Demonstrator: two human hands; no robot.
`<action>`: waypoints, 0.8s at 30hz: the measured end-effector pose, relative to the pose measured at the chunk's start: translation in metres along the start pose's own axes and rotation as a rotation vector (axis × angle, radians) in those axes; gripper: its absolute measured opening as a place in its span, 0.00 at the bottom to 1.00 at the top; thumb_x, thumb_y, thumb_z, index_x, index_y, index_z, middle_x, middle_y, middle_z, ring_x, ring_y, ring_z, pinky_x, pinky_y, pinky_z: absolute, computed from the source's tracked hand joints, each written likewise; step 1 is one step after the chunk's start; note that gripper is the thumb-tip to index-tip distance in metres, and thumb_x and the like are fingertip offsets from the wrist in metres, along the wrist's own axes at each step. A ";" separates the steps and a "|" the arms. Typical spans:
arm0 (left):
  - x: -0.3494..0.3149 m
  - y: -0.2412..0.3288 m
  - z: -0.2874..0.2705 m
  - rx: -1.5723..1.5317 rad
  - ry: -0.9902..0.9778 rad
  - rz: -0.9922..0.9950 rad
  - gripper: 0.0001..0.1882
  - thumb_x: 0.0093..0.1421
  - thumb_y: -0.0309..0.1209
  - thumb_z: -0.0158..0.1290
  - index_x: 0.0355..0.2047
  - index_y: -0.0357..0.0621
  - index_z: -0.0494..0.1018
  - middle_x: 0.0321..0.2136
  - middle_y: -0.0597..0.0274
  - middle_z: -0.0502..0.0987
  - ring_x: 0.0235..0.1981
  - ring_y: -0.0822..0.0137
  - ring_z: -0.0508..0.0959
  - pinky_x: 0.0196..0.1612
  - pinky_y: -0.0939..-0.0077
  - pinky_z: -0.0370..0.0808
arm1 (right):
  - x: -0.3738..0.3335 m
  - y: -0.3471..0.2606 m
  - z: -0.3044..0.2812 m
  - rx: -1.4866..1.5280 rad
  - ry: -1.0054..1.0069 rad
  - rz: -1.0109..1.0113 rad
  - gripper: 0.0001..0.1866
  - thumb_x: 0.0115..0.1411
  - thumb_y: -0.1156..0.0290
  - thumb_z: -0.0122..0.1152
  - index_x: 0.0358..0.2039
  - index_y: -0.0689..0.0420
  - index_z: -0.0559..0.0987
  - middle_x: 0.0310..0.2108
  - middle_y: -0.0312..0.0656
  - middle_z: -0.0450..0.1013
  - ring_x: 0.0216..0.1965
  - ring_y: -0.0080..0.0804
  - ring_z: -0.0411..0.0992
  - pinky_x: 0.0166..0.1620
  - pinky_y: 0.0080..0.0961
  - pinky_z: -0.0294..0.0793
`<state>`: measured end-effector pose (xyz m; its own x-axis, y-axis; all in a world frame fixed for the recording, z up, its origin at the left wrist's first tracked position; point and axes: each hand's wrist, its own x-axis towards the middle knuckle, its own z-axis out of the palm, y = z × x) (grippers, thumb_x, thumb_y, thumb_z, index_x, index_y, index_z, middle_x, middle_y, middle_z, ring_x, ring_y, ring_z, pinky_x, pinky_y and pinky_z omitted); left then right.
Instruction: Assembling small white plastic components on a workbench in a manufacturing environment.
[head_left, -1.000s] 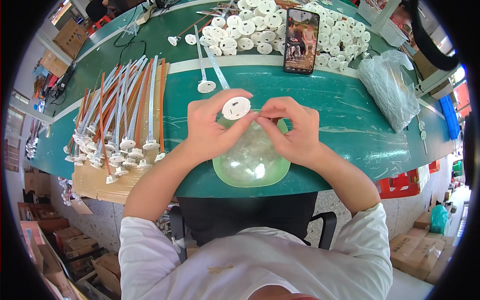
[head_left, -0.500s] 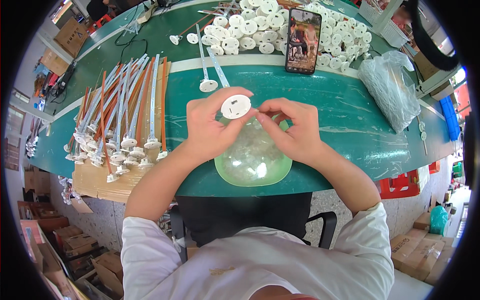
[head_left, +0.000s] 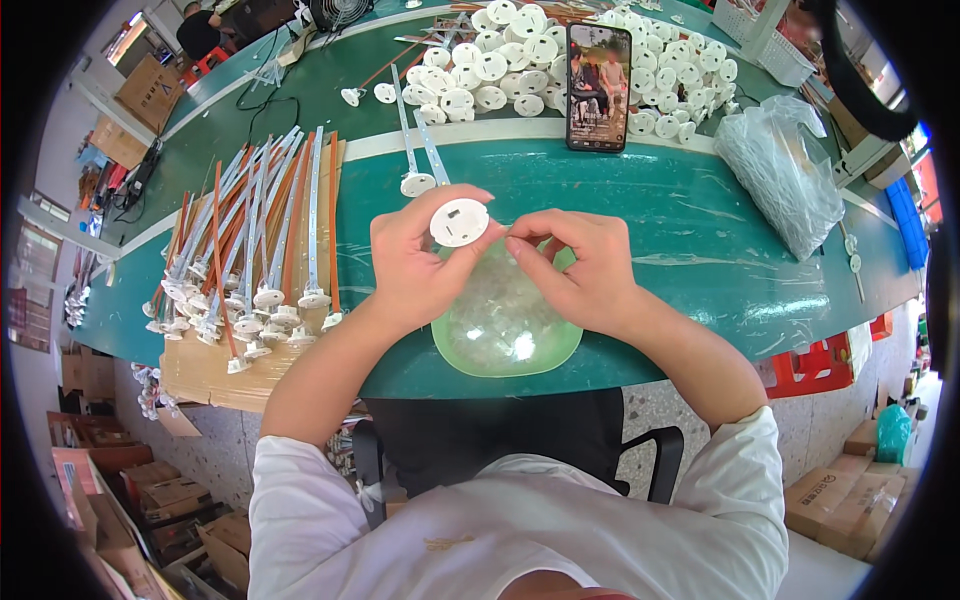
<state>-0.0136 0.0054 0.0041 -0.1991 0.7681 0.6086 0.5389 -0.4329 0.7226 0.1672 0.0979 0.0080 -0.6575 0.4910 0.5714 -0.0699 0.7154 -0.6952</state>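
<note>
Clearly, the left hand [head_left: 412, 265] holds 1 disc [head_left: 460, 224]; cartons [head_left: 835, 500] bear print.

- Near the table's [head_left: 700, 235] front edge: bowl [head_left: 509, 371], pieces [head_left: 488, 320] inside
- Over its far left side: disc [head_left: 460, 222] in left hand [head_left: 412, 255]; right hand [head_left: 585, 262] just right
- Behind left hand: pair of strips [head_left: 434, 153] — possibly one from the disc
- Left: bundle of strips [head_left: 262, 215] on cardboard [head_left: 215, 377]
- Behind: phone [head_left: 598, 90], before heaped discs [head_left: 490, 66]
- Right: bag [head_left: 783, 180]

"What does the right hand [head_left: 582, 265] pinch?"
"Too small to tell; that hand also covers part of the green bowl [head_left: 560, 352] beneath."
"And farther ahead?"
"A smartphone [head_left: 598, 90] hides some white discs [head_left: 490, 66]; past the left hand [head_left: 412, 262], the top edge crops a black fan [head_left: 342, 12]."
</note>
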 end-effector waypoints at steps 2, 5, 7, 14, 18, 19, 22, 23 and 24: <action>0.002 0.003 0.000 -0.007 -0.006 0.016 0.14 0.56 0.18 0.64 0.43 0.37 0.77 0.29 0.61 0.83 0.33 0.74 0.82 0.38 0.80 0.79 | -0.001 0.000 0.000 0.021 0.043 0.019 0.04 0.58 0.79 0.66 0.35 0.63 0.82 0.29 0.42 0.81 0.26 0.25 0.79 0.31 0.21 0.79; 0.001 0.002 0.000 -0.012 -0.011 0.039 0.15 0.56 0.17 0.64 0.44 0.37 0.77 0.30 0.60 0.83 0.33 0.74 0.83 0.38 0.79 0.79 | -0.002 -0.001 -0.001 0.031 0.021 0.013 0.04 0.58 0.80 0.65 0.34 0.63 0.82 0.28 0.41 0.81 0.26 0.24 0.78 0.31 0.20 0.79; 0.001 0.002 -0.001 -0.005 -0.017 0.047 0.15 0.56 0.17 0.63 0.44 0.36 0.76 0.30 0.60 0.83 0.33 0.73 0.83 0.38 0.79 0.79 | -0.001 -0.002 -0.001 0.059 0.019 0.000 0.04 0.58 0.80 0.65 0.34 0.63 0.82 0.28 0.41 0.81 0.26 0.24 0.78 0.31 0.20 0.79; -0.001 0.010 -0.003 -0.001 0.036 0.133 0.17 0.52 0.20 0.66 0.43 0.36 0.78 0.30 0.57 0.85 0.32 0.70 0.85 0.35 0.78 0.79 | -0.002 -0.003 -0.003 0.110 0.052 -0.021 0.04 0.58 0.80 0.66 0.34 0.63 0.82 0.27 0.41 0.80 0.26 0.23 0.78 0.32 0.19 0.78; -0.002 0.010 -0.001 0.096 0.016 0.274 0.21 0.55 0.24 0.64 0.48 0.32 0.74 0.36 0.50 0.84 0.36 0.63 0.84 0.40 0.73 0.80 | -0.001 -0.003 -0.002 0.087 0.146 -0.073 0.04 0.56 0.82 0.66 0.32 0.63 0.82 0.25 0.41 0.80 0.24 0.24 0.78 0.30 0.19 0.77; -0.003 0.009 0.000 0.107 0.066 0.287 0.23 0.53 0.29 0.65 0.48 0.32 0.75 0.37 0.50 0.84 0.36 0.59 0.85 0.39 0.73 0.80 | 0.000 -0.004 -0.005 0.002 0.162 -0.140 0.04 0.54 0.82 0.66 0.31 0.63 0.81 0.24 0.41 0.79 0.23 0.26 0.78 0.28 0.20 0.76; 0.002 0.009 -0.004 0.163 -0.044 0.330 0.27 0.63 0.33 0.56 0.58 0.28 0.68 0.47 0.42 0.80 0.42 0.54 0.84 0.43 0.70 0.79 | 0.003 -0.007 -0.006 -0.112 0.206 -0.238 0.05 0.52 0.84 0.67 0.30 0.62 0.81 0.23 0.41 0.78 0.21 0.28 0.77 0.26 0.21 0.74; 0.001 0.008 -0.003 0.163 -0.044 0.326 0.27 0.63 0.33 0.56 0.58 0.28 0.68 0.47 0.42 0.80 0.42 0.54 0.84 0.43 0.70 0.79 | 0.004 -0.007 -0.005 -0.143 0.236 -0.272 0.06 0.51 0.84 0.67 0.29 0.61 0.81 0.22 0.41 0.78 0.21 0.29 0.76 0.25 0.21 0.72; 0.000 0.007 -0.001 0.073 -0.081 0.276 0.28 0.66 0.34 0.51 0.62 0.28 0.63 0.51 0.40 0.78 0.43 0.53 0.84 0.43 0.69 0.79 | 0.004 -0.007 -0.005 -0.141 0.235 -0.272 0.06 0.51 0.84 0.67 0.29 0.61 0.81 0.22 0.41 0.78 0.21 0.29 0.76 0.25 0.21 0.72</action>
<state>-0.0104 0.0026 0.0095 0.0272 0.6623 0.7487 0.6214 -0.5979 0.5063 0.1686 0.0977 0.0174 -0.4386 0.3629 0.8222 -0.1033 0.8884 -0.4472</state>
